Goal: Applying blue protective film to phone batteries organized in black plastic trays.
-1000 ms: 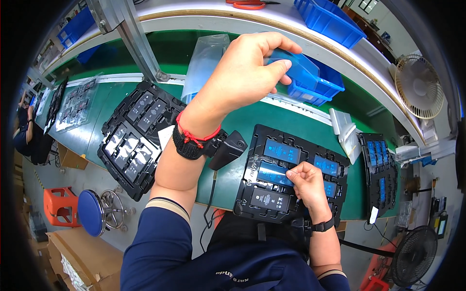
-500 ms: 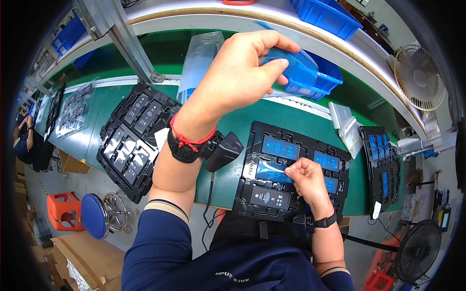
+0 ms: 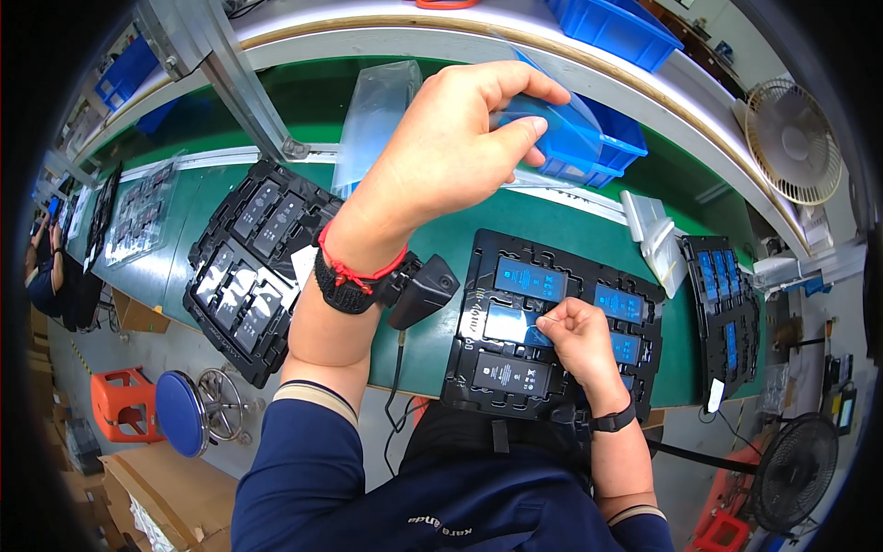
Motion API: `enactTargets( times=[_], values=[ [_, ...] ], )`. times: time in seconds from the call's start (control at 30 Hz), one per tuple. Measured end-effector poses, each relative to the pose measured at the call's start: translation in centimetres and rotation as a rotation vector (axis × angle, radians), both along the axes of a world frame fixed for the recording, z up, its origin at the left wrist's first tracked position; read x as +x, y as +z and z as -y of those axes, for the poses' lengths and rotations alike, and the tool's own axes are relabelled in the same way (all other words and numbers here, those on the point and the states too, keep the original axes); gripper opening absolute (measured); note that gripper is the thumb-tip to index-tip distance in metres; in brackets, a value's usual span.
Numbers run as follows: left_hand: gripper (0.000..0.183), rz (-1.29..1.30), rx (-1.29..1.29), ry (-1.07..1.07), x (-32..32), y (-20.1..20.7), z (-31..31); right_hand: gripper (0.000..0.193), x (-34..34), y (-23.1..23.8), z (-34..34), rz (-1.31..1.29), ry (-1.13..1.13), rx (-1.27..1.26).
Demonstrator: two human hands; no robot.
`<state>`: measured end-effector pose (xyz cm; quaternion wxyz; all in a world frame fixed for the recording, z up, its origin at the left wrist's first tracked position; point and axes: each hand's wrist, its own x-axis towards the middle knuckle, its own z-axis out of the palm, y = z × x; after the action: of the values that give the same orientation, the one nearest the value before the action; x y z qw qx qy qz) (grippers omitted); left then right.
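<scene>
My left hand (image 3: 451, 138) is raised over the far side of the bench, its thumb and fingers closed on a thin transparent blue film sheet (image 3: 572, 129). Below it, a black moulded tray (image 3: 467, 267) holds several flat rectangular batteries. Most have a blue film face; the battery at the near left (image 3: 511, 374) is dark. My right hand (image 3: 581, 342) pinches at the right end of the middle-left battery (image 3: 506, 324), whose film shines with glare. What lies between these fingertips is too small to make out clearly.
Another black tray of batteries (image 3: 248, 267) lies left, and a third tray (image 3: 706, 322) stands right. Blue bins (image 3: 625, 143) sit behind my left hand. Clear plastic bags (image 3: 372, 120) lie at the back, a white wrapped bundle (image 3: 651, 239) on the right. A shelf (image 3: 368, 35) runs above.
My right fingers have shifted very slightly left on the battery's end, and the glare on its film has grown. The film in my left hand has tilted a little.
</scene>
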<state>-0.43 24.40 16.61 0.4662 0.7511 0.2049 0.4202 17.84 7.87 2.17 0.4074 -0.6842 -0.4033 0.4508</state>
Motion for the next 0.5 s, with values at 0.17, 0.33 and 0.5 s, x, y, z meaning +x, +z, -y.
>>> enactTargets(
  times=[0.17,0.33,0.5],
  values=[
    [0.028,-0.022,0.002,0.013,0.0,0.1,0.1,0.012,-0.8,0.1,0.0,0.341,0.023,0.073],
    [0.04,0.031,-0.015,0.015,0.0,0.1,0.3,0.012,-1.8,1.3,0.2,0.571,0.06,0.113],
    [0.047,0.062,-0.03,0.012,0.0,-0.1,0.3,0.031,-2.0,3.4,0.6,0.931,0.005,0.135]
  ],
)
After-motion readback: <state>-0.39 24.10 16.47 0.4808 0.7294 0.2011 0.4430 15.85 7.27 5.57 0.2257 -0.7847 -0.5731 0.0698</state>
